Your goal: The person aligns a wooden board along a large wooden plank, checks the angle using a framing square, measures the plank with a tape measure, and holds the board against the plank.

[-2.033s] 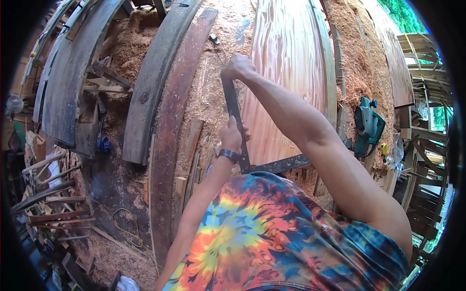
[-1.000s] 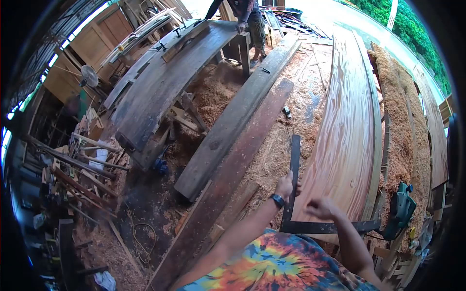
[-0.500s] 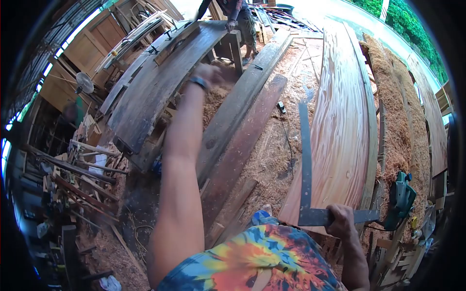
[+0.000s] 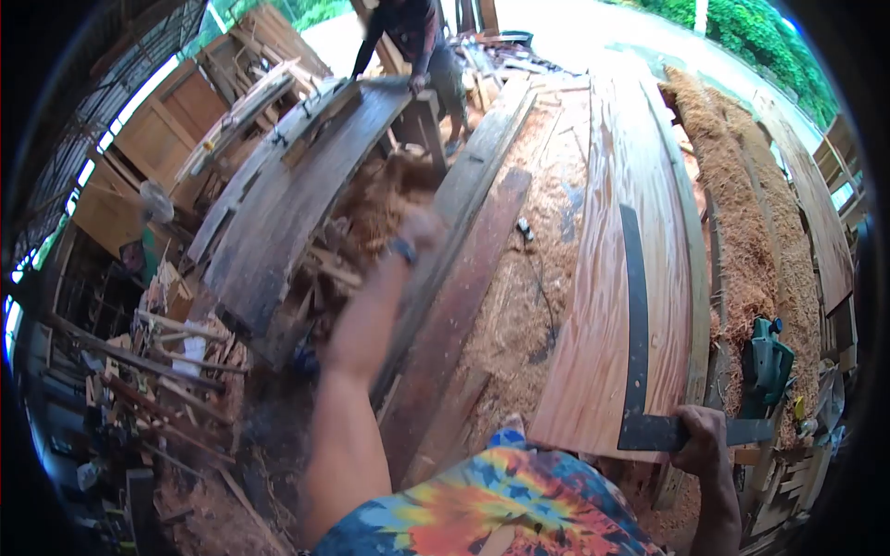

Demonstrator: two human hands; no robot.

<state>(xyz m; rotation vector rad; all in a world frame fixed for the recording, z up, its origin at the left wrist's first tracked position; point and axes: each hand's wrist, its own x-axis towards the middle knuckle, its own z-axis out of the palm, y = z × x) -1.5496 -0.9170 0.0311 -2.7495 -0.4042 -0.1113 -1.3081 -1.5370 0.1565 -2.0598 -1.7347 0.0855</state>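
My right hand (image 4: 700, 438) is closed around the short arm of a dark metal carpenter's square (image 4: 636, 324). The square's long arm lies over a wide reddish plank (image 4: 593, 371) with wavy pale grain. My left hand (image 4: 424, 228), with a dark band at the wrist, is stretched forward above wood shavings beside a long grey beam (image 4: 477, 148). Motion smears its fingers, so I cannot make out their shape. A dark, weathered board (image 4: 278, 213) lies to the left of that arm.
At the far end of the dark board, another person (image 4: 413, 37) leans with a hand on it. A green power planer (image 4: 768, 363) sits at the right near heaped shavings (image 4: 732, 213). A small device with a cord (image 4: 526, 229) lies amid sawdust. Scrap wood (image 4: 185, 357) is piled at the left.
My left hand has swung right and lower, away from the dark board. My right hand has moved right with the square, whose long arm is now over the reddish plank. The view has shifted.
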